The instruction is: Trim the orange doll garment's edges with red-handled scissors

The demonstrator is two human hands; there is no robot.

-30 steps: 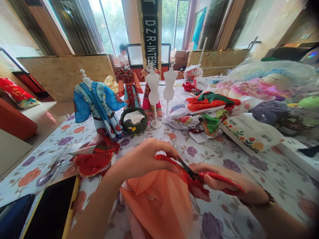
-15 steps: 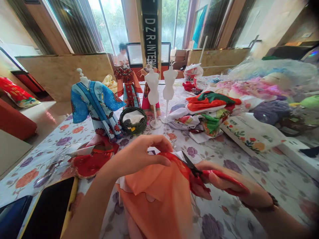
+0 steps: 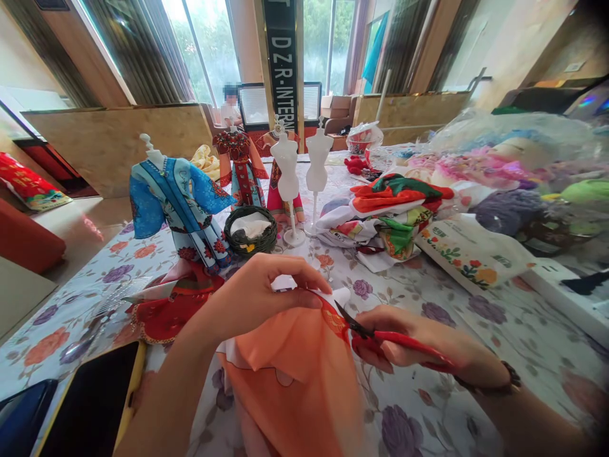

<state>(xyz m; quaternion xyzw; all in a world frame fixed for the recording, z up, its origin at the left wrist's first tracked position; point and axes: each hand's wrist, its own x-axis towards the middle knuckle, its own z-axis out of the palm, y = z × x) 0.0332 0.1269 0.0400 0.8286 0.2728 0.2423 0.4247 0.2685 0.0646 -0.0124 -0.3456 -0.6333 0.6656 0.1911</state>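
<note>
In my left hand (image 3: pixel 266 295) the upper edge of an orange fabric (image 3: pixel 295 362) is pinched between thumb and fingers. A red patterned band with white cloth behind it runs along that edge. My right hand (image 3: pixel 394 336) is wrapped round red-handled scissors (image 3: pixel 354 324), whose dark blades point up and left at the red band, just right of my left fingertips. Whether the blades have cloth between them is hard to make out. The lower part of the orange fabric hangs toward me over the flowered tablecloth (image 3: pixel 404 425).
Left of my forearm lie a yellow-cased phone (image 3: pixel 90 400) and a red garment (image 3: pixel 176 311). A mannequin in a blue robe (image 3: pixel 176 197), a dark basket (image 3: pixel 250 228) and white mannequins (image 3: pixel 288 168) stand beyond. Folded cloths (image 3: pixel 394 203) and a floral box (image 3: pixel 471 251) are at right.
The scissors have moved left along the red band, and their blades look closer together. My left hand keeps its pinch on the fabric. The view has shifted slightly.
</note>
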